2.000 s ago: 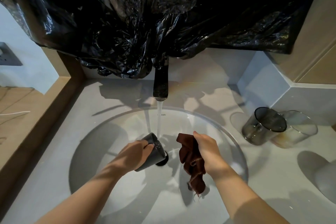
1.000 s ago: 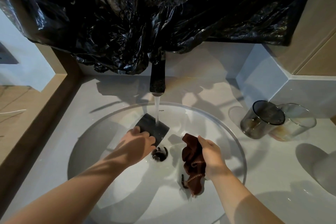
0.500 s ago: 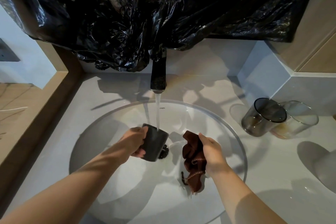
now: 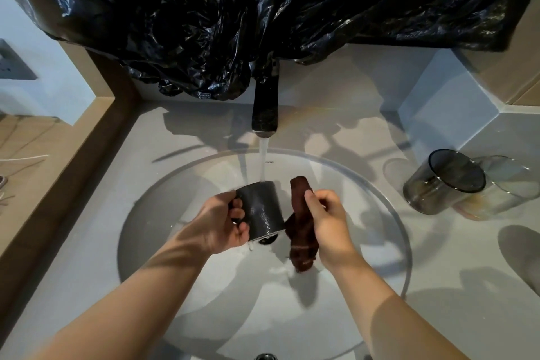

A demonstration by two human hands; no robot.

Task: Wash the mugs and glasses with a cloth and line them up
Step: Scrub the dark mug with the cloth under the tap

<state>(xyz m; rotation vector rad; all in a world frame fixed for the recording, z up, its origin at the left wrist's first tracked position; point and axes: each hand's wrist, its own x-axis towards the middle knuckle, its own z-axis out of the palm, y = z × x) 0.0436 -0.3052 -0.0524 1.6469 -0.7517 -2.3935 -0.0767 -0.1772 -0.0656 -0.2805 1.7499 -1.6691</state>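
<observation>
Mug (image 4: 261,207) under tap (image 4: 265,108), left hand (image 4: 219,223) fingers gripping it; right hand (image 4: 330,221) fingers clutch cloth (image 4: 301,245); dark glass (image 4: 438,187), clear glass (image 4: 505,187) beside basin (image 4: 163,207).

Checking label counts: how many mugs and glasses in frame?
3: black mug in the left hand under the tap; smoky glass and clear glass on the right counter. Others may be off-frame.

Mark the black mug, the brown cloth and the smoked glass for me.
black mug (image 4: 260,207), head view, on its side wall.
brown cloth (image 4: 301,245), head view, on its hanging lower fold.
smoked glass (image 4: 429,193), head view, on its outer wall.
</observation>
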